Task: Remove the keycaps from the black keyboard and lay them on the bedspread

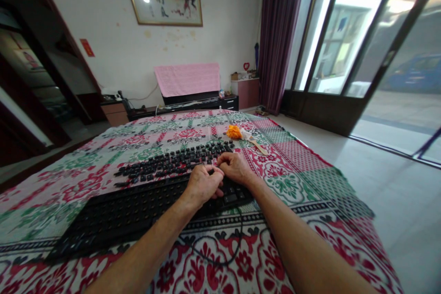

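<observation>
A black keyboard [131, 211] lies across the patterned cloth, most of its key positions bare of caps. Loose black keycaps [179, 160] are spread in rough rows just behind it. Over the keyboard's right part, my left hand [204, 183] is closed, thumb and fingers pinched together. Beside it my right hand [236, 168] is closed too, its curled fingertips meeting those of the left. Whatever small thing they hold between them is hidden by the fingers. Some caps still sit at the right end, below my right hand. A thin black cable [237, 248] loops in front of the keyboard.
Beyond the keycaps lie a bright orange bundle [234, 132] and a wooden-handled tool [258, 146] with a whitish head. The red, green and white cloth [285, 179] covers the surface. A low black cabinet [227, 102] and a pink cloth [188, 79] stand by the wall.
</observation>
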Available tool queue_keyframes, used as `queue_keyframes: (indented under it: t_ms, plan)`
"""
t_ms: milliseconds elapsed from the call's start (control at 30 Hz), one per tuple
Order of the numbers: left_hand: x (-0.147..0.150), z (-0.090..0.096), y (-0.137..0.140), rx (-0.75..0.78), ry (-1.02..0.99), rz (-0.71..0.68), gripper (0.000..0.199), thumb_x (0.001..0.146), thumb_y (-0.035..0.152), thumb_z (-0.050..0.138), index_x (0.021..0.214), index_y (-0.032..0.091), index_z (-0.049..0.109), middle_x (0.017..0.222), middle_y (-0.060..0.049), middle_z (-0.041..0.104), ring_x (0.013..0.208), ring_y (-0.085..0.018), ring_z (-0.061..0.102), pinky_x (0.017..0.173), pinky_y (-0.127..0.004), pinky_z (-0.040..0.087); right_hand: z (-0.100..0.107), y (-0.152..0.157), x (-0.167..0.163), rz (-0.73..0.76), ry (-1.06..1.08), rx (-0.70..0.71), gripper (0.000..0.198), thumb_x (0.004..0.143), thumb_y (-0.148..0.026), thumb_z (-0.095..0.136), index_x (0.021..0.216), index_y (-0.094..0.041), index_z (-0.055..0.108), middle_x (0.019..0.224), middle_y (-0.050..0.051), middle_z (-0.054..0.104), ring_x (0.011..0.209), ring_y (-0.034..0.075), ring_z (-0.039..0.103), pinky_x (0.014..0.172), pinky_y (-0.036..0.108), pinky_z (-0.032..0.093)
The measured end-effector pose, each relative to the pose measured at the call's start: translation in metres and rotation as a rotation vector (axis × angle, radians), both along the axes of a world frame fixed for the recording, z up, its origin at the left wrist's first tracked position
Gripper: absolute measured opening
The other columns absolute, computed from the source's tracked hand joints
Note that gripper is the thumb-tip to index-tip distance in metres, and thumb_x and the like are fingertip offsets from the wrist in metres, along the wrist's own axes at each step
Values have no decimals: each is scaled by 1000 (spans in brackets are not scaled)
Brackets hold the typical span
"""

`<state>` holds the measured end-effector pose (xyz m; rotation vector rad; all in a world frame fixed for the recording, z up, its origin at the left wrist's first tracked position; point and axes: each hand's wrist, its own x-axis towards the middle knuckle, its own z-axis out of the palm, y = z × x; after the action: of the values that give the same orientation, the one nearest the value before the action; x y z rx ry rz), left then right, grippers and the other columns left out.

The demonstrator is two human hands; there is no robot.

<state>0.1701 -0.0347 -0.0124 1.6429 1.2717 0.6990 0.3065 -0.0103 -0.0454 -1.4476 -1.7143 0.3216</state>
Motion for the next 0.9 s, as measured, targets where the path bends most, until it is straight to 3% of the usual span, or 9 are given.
queue_keyframes:
  t_ms: [267,500,600,767,900]
  plan:
    - [14,13,-2,374,384,-143,21,66,16,46,67,14,67,44,-2,57,48,-15,60,48,-19,40,3,-3,2,20,-3,-36,21,64,-15,47,69,-15,67,64,1,64,60,11,54,53,18,37]
    - [22,19,-9,528,508,-179,21,65,15,44,60,15,65,57,-7,64,58,-18,62,54,-23,40,4,-5,2,17,22,-56,19,62,-15,50,69,-13,67,63,1,64,58,12,53,52,19,37]
    - [19,16,-9,489,475,-136,21,64,15,44,62,15,65,55,-6,63,56,-18,62,52,-22,41,2,-5,1,18,16,-40,20,63,-14,48,70,-14,67,63,1,64,58,11,54,52,19,37]
    - [8,2,1,190,270,-50,23,69,23,42,75,15,63,52,-3,61,41,-14,59,40,-18,39,-1,-2,0,9,-16,6,22,66,-13,46,70,-17,67,67,1,66,63,12,56,57,20,39]
    - [5,-3,-1,205,206,-3,22,68,22,44,77,15,63,50,-2,60,41,-14,59,40,-18,40,4,-4,-2,-5,-30,-74,24,67,-11,45,73,-18,66,73,2,66,69,13,57,65,21,41]
